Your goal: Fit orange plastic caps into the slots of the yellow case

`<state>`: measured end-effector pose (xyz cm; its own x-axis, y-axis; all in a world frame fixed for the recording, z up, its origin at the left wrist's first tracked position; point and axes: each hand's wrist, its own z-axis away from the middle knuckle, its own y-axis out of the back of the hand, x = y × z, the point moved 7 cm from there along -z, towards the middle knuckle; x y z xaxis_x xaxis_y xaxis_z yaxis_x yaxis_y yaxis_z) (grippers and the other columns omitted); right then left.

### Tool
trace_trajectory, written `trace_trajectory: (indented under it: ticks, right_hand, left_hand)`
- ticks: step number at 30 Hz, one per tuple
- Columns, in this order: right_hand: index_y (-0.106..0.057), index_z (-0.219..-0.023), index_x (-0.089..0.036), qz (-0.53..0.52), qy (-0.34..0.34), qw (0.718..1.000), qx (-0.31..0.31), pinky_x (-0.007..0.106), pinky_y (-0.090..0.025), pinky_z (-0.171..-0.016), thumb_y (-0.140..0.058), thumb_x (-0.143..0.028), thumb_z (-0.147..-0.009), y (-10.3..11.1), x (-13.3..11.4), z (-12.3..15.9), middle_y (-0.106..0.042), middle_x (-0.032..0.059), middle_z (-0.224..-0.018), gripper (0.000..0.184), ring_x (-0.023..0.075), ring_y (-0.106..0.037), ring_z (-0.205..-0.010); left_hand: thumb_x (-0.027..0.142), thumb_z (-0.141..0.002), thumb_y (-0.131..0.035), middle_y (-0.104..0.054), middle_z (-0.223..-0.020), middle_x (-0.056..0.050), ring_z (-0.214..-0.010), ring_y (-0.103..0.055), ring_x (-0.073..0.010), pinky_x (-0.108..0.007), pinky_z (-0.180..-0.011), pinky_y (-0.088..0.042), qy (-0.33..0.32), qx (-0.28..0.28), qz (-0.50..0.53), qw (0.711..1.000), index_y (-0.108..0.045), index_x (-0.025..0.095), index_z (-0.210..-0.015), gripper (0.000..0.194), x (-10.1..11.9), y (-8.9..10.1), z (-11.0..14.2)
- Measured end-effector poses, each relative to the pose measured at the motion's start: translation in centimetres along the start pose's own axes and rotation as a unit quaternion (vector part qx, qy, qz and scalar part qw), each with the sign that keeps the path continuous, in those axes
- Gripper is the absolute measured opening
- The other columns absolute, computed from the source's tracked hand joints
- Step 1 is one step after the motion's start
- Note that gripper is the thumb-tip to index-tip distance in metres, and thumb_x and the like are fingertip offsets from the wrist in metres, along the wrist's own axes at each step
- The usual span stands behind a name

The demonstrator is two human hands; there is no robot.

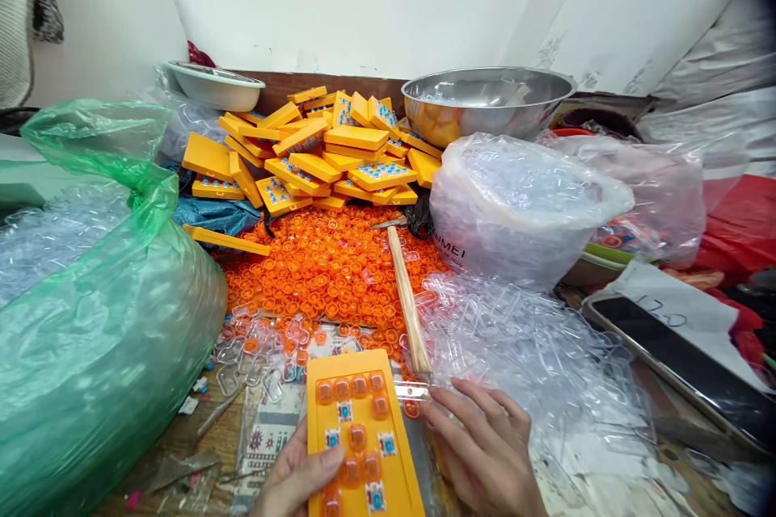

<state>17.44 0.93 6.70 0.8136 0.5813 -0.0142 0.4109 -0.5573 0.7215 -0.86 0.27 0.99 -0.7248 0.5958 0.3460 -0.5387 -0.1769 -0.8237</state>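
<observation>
Two pieces of writing can be read. On the white bucket (478, 242) lined with clear plastic, right of centre in the frame, dark capital letters show through the bag at its lower left wall: "NMEI", the start of the word cut off by the fold. On the white paper slip (672, 311) at the right, lying by the dark phone screen, a handwritten blue number reads roughly "120".
</observation>
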Motion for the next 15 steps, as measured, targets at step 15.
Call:
trace_trajectory:
  ticks: [15]
  right_hand:
    - [-0.063,-0.105,-0.031,-0.240,-0.241,0.931,0.132,0.046,-0.040,-0.083,-0.049,-0.028,-0.093,-0.5,-4.8,-3.6,-0.064,0.0007,-0.072,0.019,0.0255,-0.057,-0.094]
  left_hand:
    - [0.052,-0.067,-0.075,-0.070,-0.114,-0.014,-0.122,-0.052,-0.0348,-0.047,-0.107,-0.034,-0.066,0.042,-0.022,0.997,-0.066,0.017,-0.110,0.056,-1.0,-0.3,-1.5]
